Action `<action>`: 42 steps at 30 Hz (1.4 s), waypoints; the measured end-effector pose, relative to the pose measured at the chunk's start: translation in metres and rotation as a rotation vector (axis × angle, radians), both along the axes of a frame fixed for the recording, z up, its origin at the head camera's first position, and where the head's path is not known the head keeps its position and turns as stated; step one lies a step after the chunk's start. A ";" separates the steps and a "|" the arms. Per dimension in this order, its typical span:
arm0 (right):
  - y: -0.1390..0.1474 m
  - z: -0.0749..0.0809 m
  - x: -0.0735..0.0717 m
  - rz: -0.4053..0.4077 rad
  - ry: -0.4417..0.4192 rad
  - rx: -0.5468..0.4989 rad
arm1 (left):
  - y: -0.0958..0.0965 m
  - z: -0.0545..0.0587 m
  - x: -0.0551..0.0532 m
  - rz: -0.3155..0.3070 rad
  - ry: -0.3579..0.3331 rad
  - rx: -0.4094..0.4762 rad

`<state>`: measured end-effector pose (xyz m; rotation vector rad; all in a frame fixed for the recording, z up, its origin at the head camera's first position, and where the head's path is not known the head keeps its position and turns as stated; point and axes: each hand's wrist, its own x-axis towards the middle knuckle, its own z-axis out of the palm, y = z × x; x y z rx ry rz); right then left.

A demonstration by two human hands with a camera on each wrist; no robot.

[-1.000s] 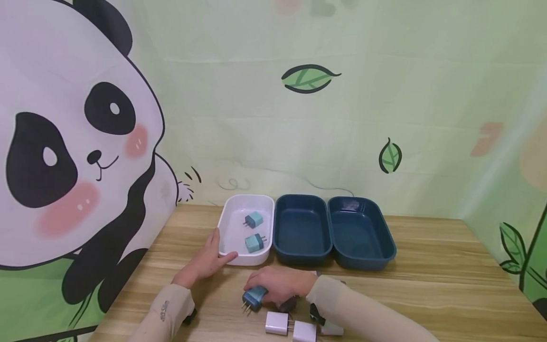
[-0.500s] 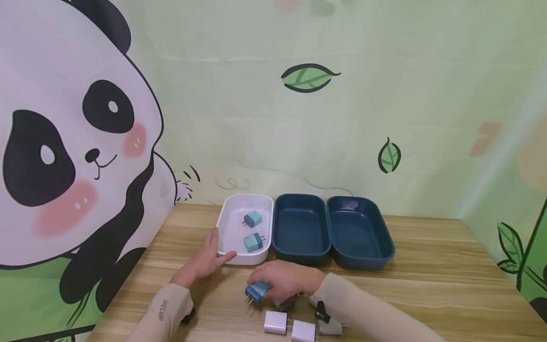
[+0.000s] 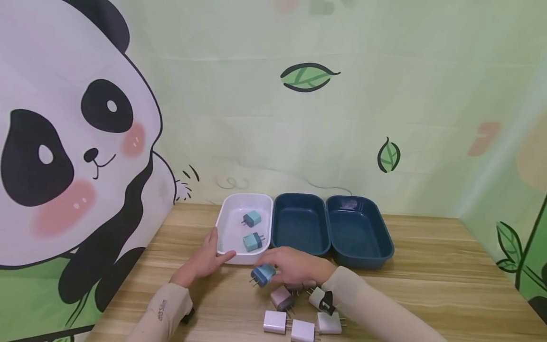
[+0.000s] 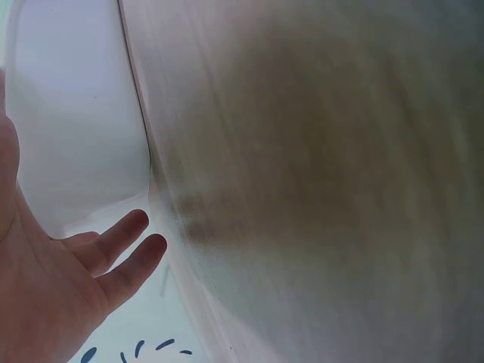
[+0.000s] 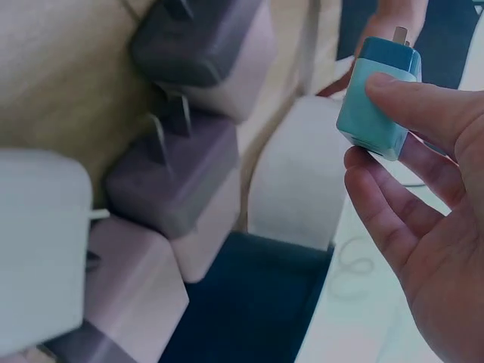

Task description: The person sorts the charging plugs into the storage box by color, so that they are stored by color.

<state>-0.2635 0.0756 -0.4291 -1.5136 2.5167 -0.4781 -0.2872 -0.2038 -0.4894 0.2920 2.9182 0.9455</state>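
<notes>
1 blue chgr (image 5: 370, 110) pinched | R grip (image 3: 294, 267) palm-dn | L grip (image 3: 206, 259) spread, touching wht tray (image 3: 248, 259)

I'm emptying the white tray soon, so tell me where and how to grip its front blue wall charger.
Probably pinch the front blue wall charger by opposite faces of its light-blue body, from above. It lies inside the white tray, whose walls hinder low approaches, and the charger's prongs point right, so avoid that end.
</notes>
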 end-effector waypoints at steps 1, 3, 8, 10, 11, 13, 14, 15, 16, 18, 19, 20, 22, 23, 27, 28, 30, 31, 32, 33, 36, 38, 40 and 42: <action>0.001 0.001 0.000 -0.007 -0.006 -0.015 | 0.000 0.000 0.000 0.000 0.001 0.001; 0.003 0.003 -0.002 -0.022 -0.016 -0.038 | 0.000 0.000 0.000 -0.002 0.003 0.000; 0.009 0.007 -0.006 -0.072 -0.037 -0.064 | 0.000 0.000 0.000 -0.004 0.005 -0.010; 0.011 0.008 -0.008 -0.090 -0.037 -0.063 | 0.000 0.000 0.000 -0.003 0.002 -0.013; 0.012 0.008 -0.009 -0.097 -0.034 -0.063 | 0.000 0.000 0.000 -0.002 -0.001 -0.012; 0.015 0.010 -0.012 -0.108 -0.032 -0.060 | 0.000 0.000 0.000 -0.002 -0.003 -0.009; 0.016 0.010 -0.013 -0.111 -0.030 -0.058 | 0.000 0.000 -0.001 -0.002 -0.004 -0.007; 0.017 0.011 -0.014 -0.113 -0.033 -0.060 | 0.000 0.000 -0.001 -0.002 -0.004 -0.006; 0.018 0.011 -0.015 -0.116 -0.034 -0.062 | 0.000 0.000 -0.001 -0.002 -0.005 -0.006; 0.019 0.011 -0.017 -0.121 -0.032 -0.068 | -0.001 -0.001 -0.002 0.000 -0.004 -0.005; 0.020 0.012 -0.018 -0.127 -0.033 -0.069 | -0.001 -0.001 -0.002 0.001 -0.005 -0.006; 0.020 0.012 -0.019 -0.133 -0.030 -0.069 | -0.001 -0.001 -0.002 0.001 -0.005 -0.006; 0.021 0.012 -0.021 -0.149 -0.022 -0.064 | -0.001 -0.001 -0.001 0.001 -0.006 -0.005; 0.022 0.013 -0.022 -0.159 -0.017 -0.061 | -0.001 -0.001 -0.001 0.000 -0.007 -0.002; 0.023 0.016 -0.025 -0.188 -0.009 -0.051 | -0.001 0.001 0.000 -0.004 -0.008 0.000; 0.022 0.016 -0.026 -0.194 -0.009 -0.051 | -0.001 0.001 0.000 -0.004 -0.009 0.000; 0.021 0.018 -0.028 -0.204 -0.011 -0.052 | -0.001 0.002 0.001 -0.002 -0.010 -0.002; 0.020 0.018 -0.029 -0.206 -0.010 -0.052 | -0.001 0.002 0.001 -0.001 -0.010 -0.003; 0.020 0.019 -0.030 -0.210 -0.010 -0.052 | -0.002 0.003 0.001 -0.002 -0.009 -0.003; 0.019 0.020 -0.031 -0.210 -0.008 -0.051 | -0.002 0.003 0.001 -0.003 -0.007 -0.004; 0.016 0.020 -0.036 -0.198 0.008 -0.058 | -0.002 0.003 0.001 -0.006 0.005 0.000; 0.014 0.019 -0.040 -0.198 0.015 -0.060 | -0.001 0.002 0.000 -0.009 0.011 0.004; 0.011 0.019 -0.043 -0.204 0.019 -0.060 | -0.001 0.001 0.000 -0.009 0.015 0.008; 0.007 0.020 -0.045 -0.215 0.010 -0.062 | -0.001 0.001 0.000 -0.009 0.013 0.010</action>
